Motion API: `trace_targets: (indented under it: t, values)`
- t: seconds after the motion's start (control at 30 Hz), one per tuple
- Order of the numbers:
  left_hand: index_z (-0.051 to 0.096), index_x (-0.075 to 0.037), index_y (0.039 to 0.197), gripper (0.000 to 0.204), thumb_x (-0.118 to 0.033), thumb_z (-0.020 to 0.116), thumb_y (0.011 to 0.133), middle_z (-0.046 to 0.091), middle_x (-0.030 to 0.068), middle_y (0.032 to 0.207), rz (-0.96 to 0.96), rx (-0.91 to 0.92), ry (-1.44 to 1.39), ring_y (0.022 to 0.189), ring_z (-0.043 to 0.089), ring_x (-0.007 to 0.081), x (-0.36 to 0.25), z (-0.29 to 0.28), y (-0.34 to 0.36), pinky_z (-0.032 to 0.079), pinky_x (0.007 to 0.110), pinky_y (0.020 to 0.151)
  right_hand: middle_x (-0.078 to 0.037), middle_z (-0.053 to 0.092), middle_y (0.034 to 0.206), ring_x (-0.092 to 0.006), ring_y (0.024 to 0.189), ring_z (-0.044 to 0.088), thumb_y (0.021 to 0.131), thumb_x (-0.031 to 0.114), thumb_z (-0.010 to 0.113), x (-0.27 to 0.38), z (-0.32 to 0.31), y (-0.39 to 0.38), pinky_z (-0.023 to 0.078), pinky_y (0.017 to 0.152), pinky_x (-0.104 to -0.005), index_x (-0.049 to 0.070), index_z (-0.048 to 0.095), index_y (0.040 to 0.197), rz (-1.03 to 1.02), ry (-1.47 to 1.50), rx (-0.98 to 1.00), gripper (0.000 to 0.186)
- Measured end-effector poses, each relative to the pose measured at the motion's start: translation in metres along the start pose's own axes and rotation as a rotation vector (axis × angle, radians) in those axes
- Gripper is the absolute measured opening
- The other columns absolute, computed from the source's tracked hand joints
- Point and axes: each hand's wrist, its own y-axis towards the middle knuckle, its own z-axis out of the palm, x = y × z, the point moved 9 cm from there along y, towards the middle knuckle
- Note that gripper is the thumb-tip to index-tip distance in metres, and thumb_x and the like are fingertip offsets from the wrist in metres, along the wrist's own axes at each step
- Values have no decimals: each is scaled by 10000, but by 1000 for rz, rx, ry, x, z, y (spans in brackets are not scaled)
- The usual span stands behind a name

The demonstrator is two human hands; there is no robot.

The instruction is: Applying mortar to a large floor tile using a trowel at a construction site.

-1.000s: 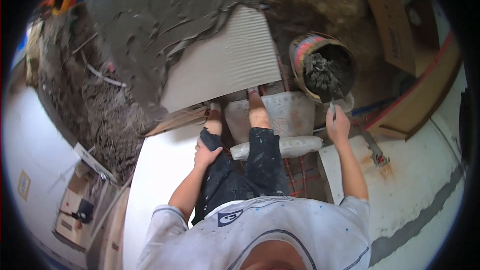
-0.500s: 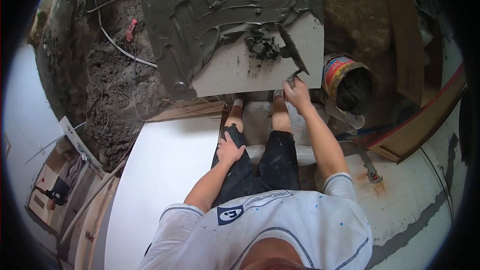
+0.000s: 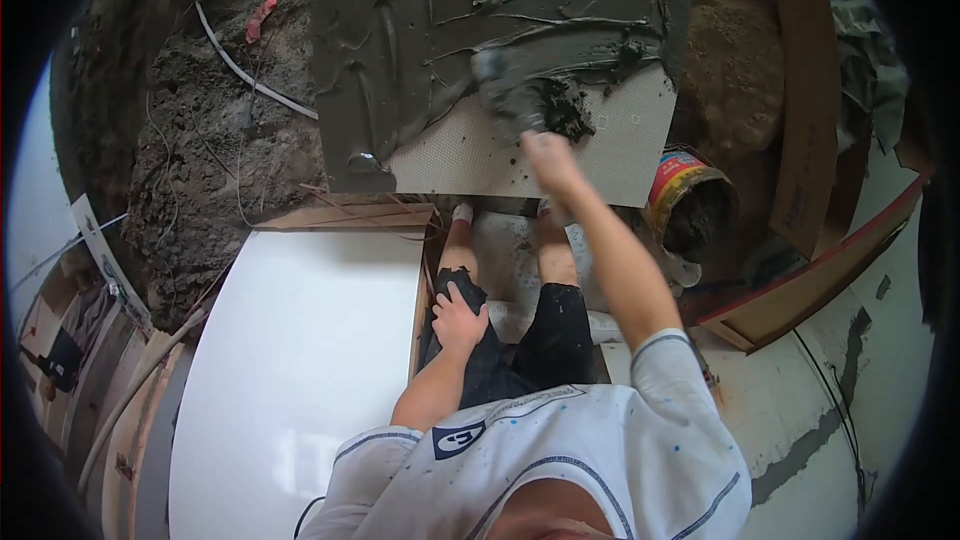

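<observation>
- Right hand (image 3: 550, 158): closed around the handle end of a trowel (image 3: 510, 100), forearm stretched out ahead.
- Trowel: gray-bladed, blurred (exact tilt impossible to tell), over the edge of the mortar coat (image 3: 420, 30).
- Mortar lump (image 3: 567, 110): dark, crumbly, just right of the trowel, on the slab (image 3: 625, 140).
- Slab: pale, finely textured, in front of the feet — upper part under gray, ridged mortar coat, lower strip mostly bare.
- Left hand (image 3: 462, 318): fingers spread wide, resting at the left knee of dark shorts (image 3: 560, 335).
- Bucket (image 3: 670, 177): red and yellow banded, near the slab's lower right corner, dark contents.
- White panel (image 3: 300, 340): glossy, left of the legs.
- Pale hose (image 3: 232, 62), pink scrap (image 3: 261, 20): on rough soil (image 3: 190, 170), left of the slab.
- Cardboard (image 3: 805, 110): long, brown, farther right.
</observation>
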Motion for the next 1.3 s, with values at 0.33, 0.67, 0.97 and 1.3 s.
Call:
trace_targets:
  t: [0.33,0.67,0.97,1.3]
  values:
    - [348,-64,1704,1003,-557,784,946,541,237,1486,41,-6,-9,1319,617,431,7,-3,3,603,524,1019,-87,641,695,-282,613,667,1131,503,558,-101,-85,-22,558,586,-479,59,632,903,212,497,-302,504]
    - [370,-75,1684,967,-539,785,945,552,233,1481,67,-17,10,1343,613,436,8,-17,4,605,523,1021,-305,791,1045,-485,1003,772,1103,512,597,-48,-81,-42,600,869,-596,-19,733,1116,-8,-472,-402,548]
    - [373,-67,1693,972,-538,781,947,547,257,1512,103,-55,34,1366,598,454,1,-22,5,590,536,1056,-311,792,1016,-503,980,781,1079,522,603,-49,7,-55,621,892,-608,-24,679,1150,-96,-619,-195,556]
    - [379,-60,1686,987,-537,793,927,544,269,1519,132,-96,55,1367,592,472,-23,-22,4,588,548,1054,-396,734,1082,-598,1088,697,1071,483,616,-105,-58,-81,549,920,-615,-81,731,1013,-6,-53,-269,578]
